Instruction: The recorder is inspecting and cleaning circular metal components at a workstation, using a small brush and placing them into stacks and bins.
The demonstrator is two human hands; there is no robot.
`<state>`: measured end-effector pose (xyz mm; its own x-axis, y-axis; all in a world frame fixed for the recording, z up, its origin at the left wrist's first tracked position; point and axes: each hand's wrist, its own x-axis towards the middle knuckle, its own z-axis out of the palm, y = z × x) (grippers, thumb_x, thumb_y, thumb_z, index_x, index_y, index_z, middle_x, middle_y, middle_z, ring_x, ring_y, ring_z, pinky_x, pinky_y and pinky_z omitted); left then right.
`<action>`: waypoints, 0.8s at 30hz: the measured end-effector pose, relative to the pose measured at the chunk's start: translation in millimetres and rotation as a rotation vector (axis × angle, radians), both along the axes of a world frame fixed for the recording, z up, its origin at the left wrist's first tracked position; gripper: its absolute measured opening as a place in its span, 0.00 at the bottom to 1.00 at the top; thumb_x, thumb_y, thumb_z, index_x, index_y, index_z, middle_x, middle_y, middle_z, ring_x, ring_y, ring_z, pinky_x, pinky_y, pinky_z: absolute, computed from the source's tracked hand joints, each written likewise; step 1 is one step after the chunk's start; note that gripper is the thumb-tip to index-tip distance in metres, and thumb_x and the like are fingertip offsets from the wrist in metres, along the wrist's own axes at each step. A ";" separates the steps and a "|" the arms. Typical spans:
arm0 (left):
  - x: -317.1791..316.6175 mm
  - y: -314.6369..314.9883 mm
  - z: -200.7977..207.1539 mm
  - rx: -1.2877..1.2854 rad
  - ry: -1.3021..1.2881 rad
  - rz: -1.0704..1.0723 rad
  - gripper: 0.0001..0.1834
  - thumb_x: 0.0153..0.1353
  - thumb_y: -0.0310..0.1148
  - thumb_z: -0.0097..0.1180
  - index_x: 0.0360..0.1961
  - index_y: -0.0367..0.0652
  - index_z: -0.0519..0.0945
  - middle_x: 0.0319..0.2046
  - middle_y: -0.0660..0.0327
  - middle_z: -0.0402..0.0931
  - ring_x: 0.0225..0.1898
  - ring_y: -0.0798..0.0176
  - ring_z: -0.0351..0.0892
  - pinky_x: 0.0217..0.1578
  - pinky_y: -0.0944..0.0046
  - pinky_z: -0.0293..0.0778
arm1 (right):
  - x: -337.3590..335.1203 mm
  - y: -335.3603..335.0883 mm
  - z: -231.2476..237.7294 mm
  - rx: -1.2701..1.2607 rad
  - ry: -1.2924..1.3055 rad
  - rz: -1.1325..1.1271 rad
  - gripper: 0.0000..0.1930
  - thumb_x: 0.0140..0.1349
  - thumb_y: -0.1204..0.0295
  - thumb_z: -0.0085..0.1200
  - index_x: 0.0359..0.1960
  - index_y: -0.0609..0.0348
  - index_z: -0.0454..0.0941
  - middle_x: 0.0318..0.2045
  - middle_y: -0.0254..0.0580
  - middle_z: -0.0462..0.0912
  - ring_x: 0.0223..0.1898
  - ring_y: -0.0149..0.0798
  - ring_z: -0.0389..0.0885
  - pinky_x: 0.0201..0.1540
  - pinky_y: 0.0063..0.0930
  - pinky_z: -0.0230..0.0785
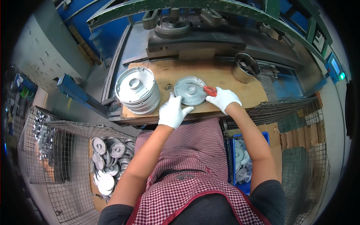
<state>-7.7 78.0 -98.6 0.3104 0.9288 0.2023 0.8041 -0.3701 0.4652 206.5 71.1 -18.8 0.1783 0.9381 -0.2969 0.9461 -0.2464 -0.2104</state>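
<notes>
A round grey metal cover (191,98) with a raised centre ring lies flat on the wooden board. My white-gloved left hand (172,113) grips its near left rim, fingers at the edge and thumb apart. In my gloved right hand (224,100) is a red-handled hand tool (210,90). Its thin metal shaft points left over the cover's face; whether the tip touches, I cannot tell. To the left of the cover stands a stack of similar round metal covers (140,102), several high.
A metal pot (245,71) with small items stands at the board's (221,69) far right. Behind is a press (195,45) under a green frame. Wire baskets flank me; the left one (78,146) holds loose discs (112,161). A blue bin (265,140) sits right.
</notes>
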 end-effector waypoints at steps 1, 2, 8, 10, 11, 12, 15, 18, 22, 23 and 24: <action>0.5 0.6 0.2 -0.007 0.016 -0.002 0.27 0.52 0.53 0.65 0.43 0.42 0.78 0.48 0.50 0.73 0.42 0.46 0.80 0.42 0.51 0.76 | -7.0 3.0 -0.8 -0.001 0.018 0.022 0.29 0.60 0.46 0.49 0.55 0.54 0.75 0.47 0.55 0.82 0.49 0.55 0.80 0.54 0.43 0.71; 0.5 0.2 -0.3 -0.015 0.031 -0.004 0.27 0.52 0.53 0.65 0.43 0.42 0.78 0.48 0.50 0.72 0.42 0.46 0.80 0.42 0.51 0.76 | -14.1 4.1 -1.5 -0.003 0.020 0.028 0.29 0.60 0.46 0.49 0.55 0.54 0.75 0.47 0.55 0.82 0.49 0.55 0.80 0.54 0.43 0.71; -2.5 1.8 -5.7 0.019 0.028 -0.005 0.25 0.54 0.52 0.64 0.43 0.44 0.78 0.48 0.50 0.72 0.42 0.46 0.80 0.41 0.51 0.77 | -21.9 1.1 -1.1 -0.043 0.043 0.090 0.28 0.59 0.47 0.51 0.55 0.50 0.76 0.47 0.54 0.82 0.48 0.55 0.81 0.53 0.43 0.71; -2.8 1.5 -6.7 0.032 0.008 -0.015 0.25 0.54 0.52 0.64 0.43 0.44 0.78 0.48 0.50 0.72 0.42 0.46 0.80 0.40 0.51 0.77 | -17.3 -11.9 7.7 -0.061 0.025 0.081 0.27 0.59 0.47 0.50 0.54 0.51 0.76 0.46 0.54 0.82 0.48 0.55 0.81 0.53 0.43 0.71; -2.8 1.3 -6.9 0.038 0.003 -0.013 0.24 0.54 0.52 0.64 0.43 0.44 0.78 0.48 0.51 0.72 0.41 0.47 0.80 0.40 0.51 0.77 | -14.0 -19.4 12.0 -0.075 0.008 0.074 0.27 0.60 0.47 0.50 0.53 0.52 0.76 0.45 0.55 0.83 0.47 0.55 0.81 0.52 0.43 0.71; -2.9 1.3 -5.4 0.048 -0.001 -0.011 0.24 0.54 0.51 0.64 0.42 0.44 0.78 0.47 0.51 0.72 0.41 0.47 0.81 0.39 0.51 0.77 | -8.2 -27.4 15.1 -0.078 0.006 0.068 0.27 0.60 0.47 0.50 0.53 0.52 0.76 0.45 0.55 0.83 0.47 0.55 0.81 0.52 0.43 0.71; -3.2 2.2 -6.0 0.057 -0.010 -0.017 0.23 0.53 0.51 0.64 0.41 0.44 0.78 0.46 0.52 0.73 0.40 0.48 0.81 0.39 0.52 0.77 | 16.3 -48.5 18.8 -0.127 -0.074 0.056 0.26 0.60 0.47 0.50 0.50 0.54 0.76 0.44 0.55 0.83 0.46 0.55 0.81 0.51 0.43 0.71; -2.6 1.9 -3.8 0.064 -0.021 -0.015 0.24 0.53 0.51 0.65 0.41 0.43 0.79 0.46 0.52 0.74 0.39 0.47 0.81 0.38 0.52 0.77 | 37.1 -61.3 20.2 -0.120 -0.127 0.019 0.27 0.60 0.47 0.51 0.50 0.55 0.76 0.43 0.55 0.83 0.46 0.56 0.81 0.50 0.44 0.71; -1.3 3.2 -4.6 0.042 -0.010 0.004 0.24 0.51 0.50 0.66 0.39 0.42 0.79 0.45 0.52 0.75 0.38 0.47 0.81 0.36 0.52 0.77 | 48.4 -64.4 20.5 -0.068 -0.127 -0.069 0.27 0.59 0.47 0.52 0.50 0.56 0.76 0.43 0.55 0.83 0.46 0.56 0.81 0.50 0.43 0.71; -0.6 2.8 -5.2 0.047 -0.012 0.007 0.23 0.51 0.50 0.66 0.38 0.42 0.79 0.46 0.51 0.75 0.38 0.47 0.81 0.36 0.51 0.77 | 49.2 -63.5 18.6 -0.070 -0.112 -0.071 0.27 0.59 0.47 0.52 0.51 0.56 0.76 0.43 0.55 0.83 0.46 0.56 0.81 0.51 0.43 0.71; -0.4 2.7 -5.5 0.049 -0.010 0.002 0.23 0.51 0.50 0.66 0.38 0.42 0.79 0.46 0.51 0.75 0.38 0.47 0.81 0.36 0.51 0.77 | 48.7 -61.3 17.2 -0.071 -0.096 -0.069 0.28 0.59 0.47 0.52 0.51 0.56 0.75 0.43 0.55 0.83 0.46 0.56 0.81 0.51 0.43 0.71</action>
